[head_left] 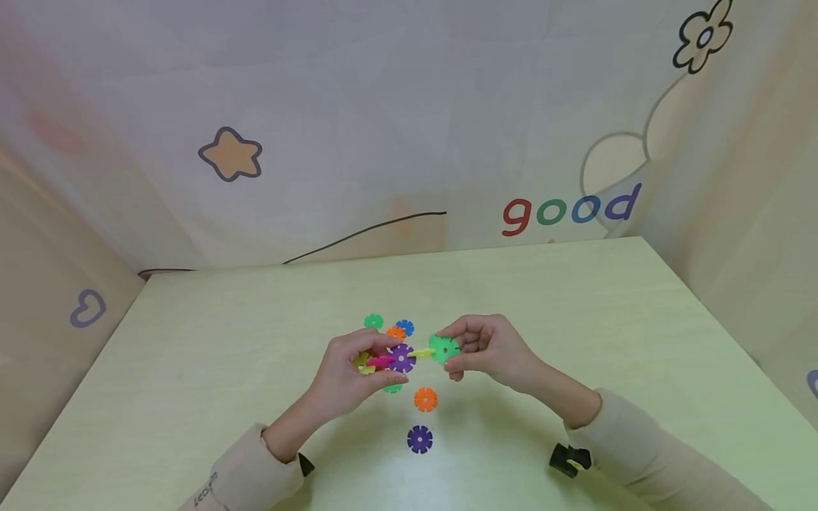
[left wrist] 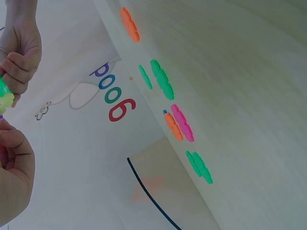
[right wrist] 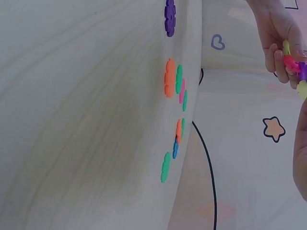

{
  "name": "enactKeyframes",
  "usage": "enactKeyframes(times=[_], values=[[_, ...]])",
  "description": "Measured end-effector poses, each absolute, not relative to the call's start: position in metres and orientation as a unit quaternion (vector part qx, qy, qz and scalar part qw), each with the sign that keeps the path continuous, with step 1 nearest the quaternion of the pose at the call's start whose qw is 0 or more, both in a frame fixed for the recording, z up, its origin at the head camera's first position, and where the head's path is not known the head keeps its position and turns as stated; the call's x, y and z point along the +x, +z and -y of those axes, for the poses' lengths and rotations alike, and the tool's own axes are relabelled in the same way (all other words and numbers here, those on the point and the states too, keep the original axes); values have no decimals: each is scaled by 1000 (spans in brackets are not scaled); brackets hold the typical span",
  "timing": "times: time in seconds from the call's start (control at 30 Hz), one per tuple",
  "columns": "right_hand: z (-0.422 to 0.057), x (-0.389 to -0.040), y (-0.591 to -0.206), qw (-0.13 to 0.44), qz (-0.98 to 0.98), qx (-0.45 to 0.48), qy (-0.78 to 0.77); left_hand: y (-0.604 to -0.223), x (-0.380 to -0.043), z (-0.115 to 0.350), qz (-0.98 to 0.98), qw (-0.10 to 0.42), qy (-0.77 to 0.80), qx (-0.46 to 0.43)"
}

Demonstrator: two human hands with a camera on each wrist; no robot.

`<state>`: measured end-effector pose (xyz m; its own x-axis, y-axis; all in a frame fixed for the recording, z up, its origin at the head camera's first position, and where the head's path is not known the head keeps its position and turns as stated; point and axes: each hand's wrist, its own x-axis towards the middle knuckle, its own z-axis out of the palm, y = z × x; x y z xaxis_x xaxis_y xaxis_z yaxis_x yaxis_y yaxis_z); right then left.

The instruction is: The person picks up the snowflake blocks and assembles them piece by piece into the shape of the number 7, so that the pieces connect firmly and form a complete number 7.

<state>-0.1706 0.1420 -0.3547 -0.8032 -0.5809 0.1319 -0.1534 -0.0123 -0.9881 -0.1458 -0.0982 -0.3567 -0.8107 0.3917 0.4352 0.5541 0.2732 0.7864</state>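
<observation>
Above the table, both hands hold a short chain of notched plastic snowflake discs. My left hand point(head_left: 345, 369) grips the left part, its fingers and thumb around a yellow disc point(head_left: 363, 363), a pink disc point(head_left: 380, 363) and a purple disc point(head_left: 402, 358). Slotted into the purple one, a second yellow disc point(head_left: 421, 353) is seen edge-on. At the chain's right end is a green disc point(head_left: 444, 349), pinched by my right hand point(head_left: 495, 355) between thumb and fingers. In the left wrist view, the green disc point(left wrist: 5, 88) shows at the left edge, partly cut off.
Loose discs lie on the table point(head_left: 268, 319): an orange disc point(head_left: 425, 399) and a dark purple disc point(head_left: 420, 439) nearer me, a green disc point(head_left: 373, 322) and a blue disc point(head_left: 405, 327) behind the hands. A pink disc point(left wrist: 182, 123) shows in the left wrist view. Printed curtains surround the table.
</observation>
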Motion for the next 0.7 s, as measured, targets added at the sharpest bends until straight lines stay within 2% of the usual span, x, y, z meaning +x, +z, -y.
enactKeyframes(times=[0.5,0.7], values=[[-143,-169,-355,163,-691,-268,-651,-360,-147,96,779,89,-524,-332],[-141,-169,-352,157,-692,-276,-648,-361,-147,95,790,87,-519,-315]])
